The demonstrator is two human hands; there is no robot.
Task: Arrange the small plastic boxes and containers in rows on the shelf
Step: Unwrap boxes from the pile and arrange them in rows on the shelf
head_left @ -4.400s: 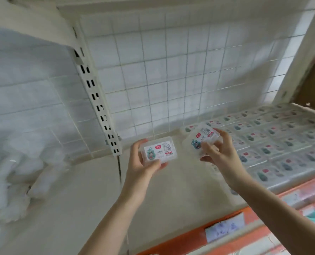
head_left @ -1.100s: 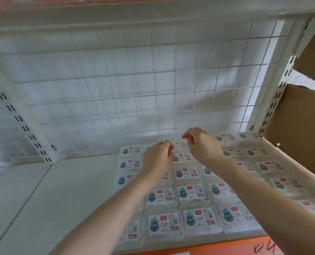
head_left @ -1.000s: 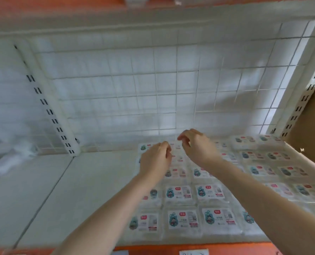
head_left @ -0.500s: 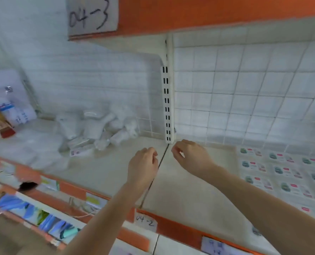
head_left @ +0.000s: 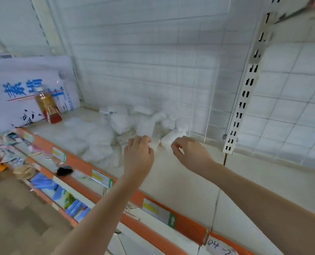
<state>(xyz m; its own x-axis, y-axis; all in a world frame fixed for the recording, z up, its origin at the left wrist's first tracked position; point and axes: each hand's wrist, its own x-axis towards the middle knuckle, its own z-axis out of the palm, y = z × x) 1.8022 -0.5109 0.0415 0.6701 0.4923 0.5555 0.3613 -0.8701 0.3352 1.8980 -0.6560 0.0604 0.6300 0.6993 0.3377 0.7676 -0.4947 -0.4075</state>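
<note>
A heap of small white wrapped packs and plastic boxes [head_left: 143, 124] lies on the cream shelf [head_left: 180, 181], against the wire grid back. My left hand [head_left: 139, 155] hovers at the near edge of the heap, fingers loosely curled, holding nothing. My right hand [head_left: 189, 153] is beside it to the right, fingers also loosely curled and empty, just in front of a white roll-shaped pack [head_left: 171, 139]. The rows of labelled boxes are out of view.
A large white bag with blue characters [head_left: 29, 92] stands at the far left with an amber bottle [head_left: 48, 107] in front of it. A slotted upright [head_left: 245, 100] divides the shelf bays. Orange shelf edge [head_left: 153, 218] carries price tags; a lower shelf holds colourful packets [head_left: 48, 186].
My view has swung left from the rows of labelled boxes to the heap of white packs. Both empty hands moved left with it and now reach the heap's edge.
</note>
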